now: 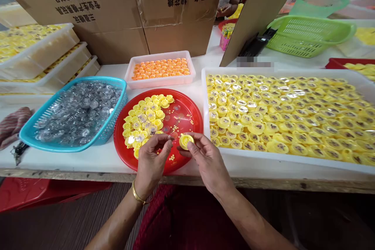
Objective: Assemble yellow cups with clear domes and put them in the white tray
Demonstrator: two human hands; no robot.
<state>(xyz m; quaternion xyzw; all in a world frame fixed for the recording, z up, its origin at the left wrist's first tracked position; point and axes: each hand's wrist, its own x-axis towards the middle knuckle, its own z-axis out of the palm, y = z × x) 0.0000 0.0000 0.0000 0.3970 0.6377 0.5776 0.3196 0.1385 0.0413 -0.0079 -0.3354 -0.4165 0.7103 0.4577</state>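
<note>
Head view: the right hand (206,160) holds a yellow cap (185,140) just above the red tray (187,115), near the tray's 4 o'clock edge. The cap sits clamped between the thumb and the fingertips, its round face turned up. It looks like thin moulded plastic, so it is probably very light, stiff and a little slick. It would likely be held best by its rim, with light pressure, since squeezing across the middle could make it flip or slip.

The left hand (152,162) is just beside it, at the cap's 9 o'clock. Its thumb and forefinger are pinched together on what seems to be a small clear piece (170,137), though it is too small to tell for sure. Both palms face inward and the wrists angle in from 6 o'clock. A bracelet (137,196) circles the left wrist.

More yellow caps lie heaped in the red tray towards its 10 o'clock. At the tray's 9 o'clock is a blue basket (29,134) of clear domes (79,113). A white tray (159,82) of orange pieces stands at 12 o'clock. At 3 o'clock is a big tray (263,156) filled with yellow caps.
</note>
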